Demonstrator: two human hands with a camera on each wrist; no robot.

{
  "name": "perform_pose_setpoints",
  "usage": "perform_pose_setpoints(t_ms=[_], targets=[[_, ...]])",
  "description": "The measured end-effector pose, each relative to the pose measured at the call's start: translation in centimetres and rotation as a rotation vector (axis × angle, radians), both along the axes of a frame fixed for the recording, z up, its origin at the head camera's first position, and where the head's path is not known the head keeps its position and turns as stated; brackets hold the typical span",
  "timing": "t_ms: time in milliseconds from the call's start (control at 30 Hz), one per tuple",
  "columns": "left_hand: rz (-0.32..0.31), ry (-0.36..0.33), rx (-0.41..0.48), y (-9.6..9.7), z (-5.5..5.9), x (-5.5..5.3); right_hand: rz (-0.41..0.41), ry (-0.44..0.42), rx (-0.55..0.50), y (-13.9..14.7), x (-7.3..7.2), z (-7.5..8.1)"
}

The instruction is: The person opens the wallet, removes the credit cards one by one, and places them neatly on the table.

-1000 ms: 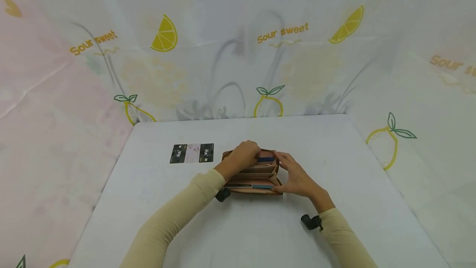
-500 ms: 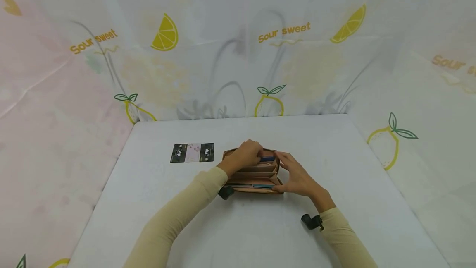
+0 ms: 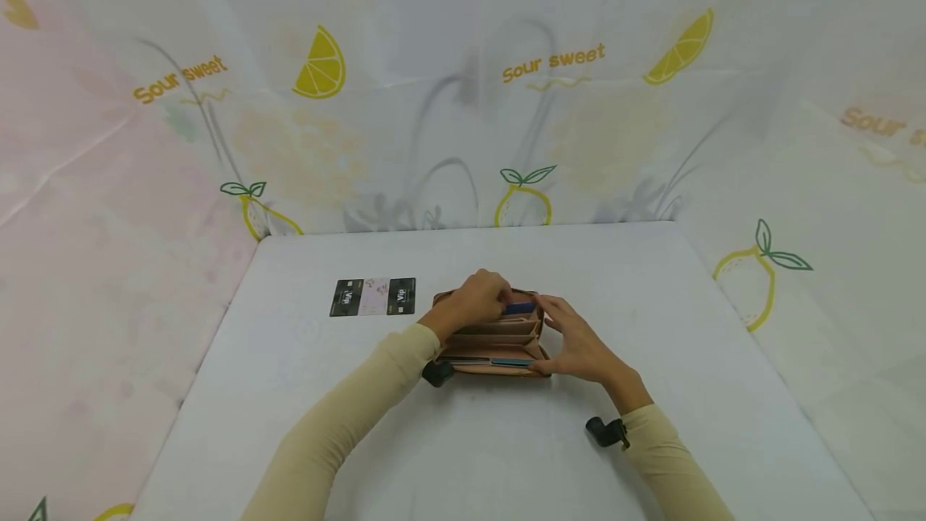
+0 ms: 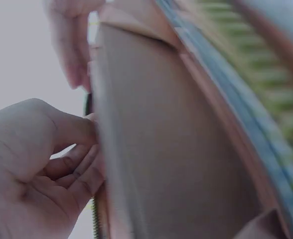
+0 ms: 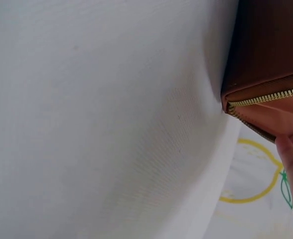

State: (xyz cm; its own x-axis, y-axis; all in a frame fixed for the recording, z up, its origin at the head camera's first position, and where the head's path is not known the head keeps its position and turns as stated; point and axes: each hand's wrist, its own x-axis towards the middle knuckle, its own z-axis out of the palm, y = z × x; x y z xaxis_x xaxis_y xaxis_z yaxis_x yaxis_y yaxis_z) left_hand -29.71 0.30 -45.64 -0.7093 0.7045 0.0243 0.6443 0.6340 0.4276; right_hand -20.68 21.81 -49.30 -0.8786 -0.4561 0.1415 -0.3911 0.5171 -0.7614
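A brown zip-around wallet [image 3: 499,340] lies spread on the white table, its pleated compartments facing up. My left hand [image 3: 473,300] reaches over its left part into the far compartment. There its fingertips meet the left end of a blue card [image 3: 518,309]. In the left wrist view my left hand [image 4: 37,159] has its thumb and curled fingers at the far divider, the tips partly hidden. My right hand [image 3: 579,344] grips the wallet's right end, thumb on the near edge, fingers on the far edge. In the right wrist view a fingertip [image 5: 286,147] presses the zip edge.
Left of the wallet lie a black Vip card [image 3: 347,297], a pink floral card [image 3: 374,297] and another black Vip card [image 3: 401,297], in a row. More cards [image 3: 510,362] sit in the wallet's near pocket. A lemon-print cloth [image 3: 463,103] hangs behind the table.
My left hand shifts slightly rightward, then stays over the far compartment. More of the blue card's left end shows and it looks slightly tilted. The right hand keeps its place.
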Motion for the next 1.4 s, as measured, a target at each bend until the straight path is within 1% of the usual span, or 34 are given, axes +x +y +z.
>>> perform_pose_setpoints(t_ms=[133,267,333,500,533,567,733,800,933,1067,1233,1300,1400], targets=[[0.032,-0.002,0.060,-0.5,0.3,0.1,0.015,0.023,-0.015,-0.1,0.0,-0.2],[0.032,-0.004,0.078,-0.8,0.3,0.1,0.020,0.030,-0.041,-0.1,0.0,-0.2],[0.039,-0.009,0.101,-0.9,0.4,0.1,0.018,0.030,-0.048,-0.1,-0.1,-0.2],[0.110,-0.026,0.195,-1.6,0.8,-0.4,0.012,0.018,-0.034,0.0,-0.1,-0.2],[0.123,-0.032,0.219,-1.8,0.7,-0.6,0.010,0.012,-0.028,-0.1,0.0,0.3],[0.135,-0.043,0.240,-1.9,0.7,-0.8,0.008,0.007,-0.024,-0.3,0.2,0.6],[0.189,-0.140,0.333,-3.0,0.7,-1.4,-0.003,-0.001,-0.027,-0.3,0.2,0.8],[0.215,-0.175,0.354,-3.4,0.9,-1.4,-0.001,0.004,-0.035,0.0,-0.1,0.1],[0.245,-0.244,0.421,-4.2,1.0,-1.6,0.000,0.012,-0.036,0.0,-0.1,-0.1],[0.270,-0.325,0.504,-5.1,0.9,-1.8,-0.004,0.010,-0.033,0.1,0.0,-0.1],[0.347,-0.448,0.630,-6.6,0.3,-2.0,0.000,0.026,-0.020,0.2,0.1,-0.3],[0.372,-0.460,0.681,-7.5,0.0,-2.0,0.002,0.030,-0.016,0.2,0.1,-0.3],[0.398,-0.442,0.749,-8.9,-0.2,-2.0,0.004,0.030,-0.014,0.1,0.1,-0.2]])
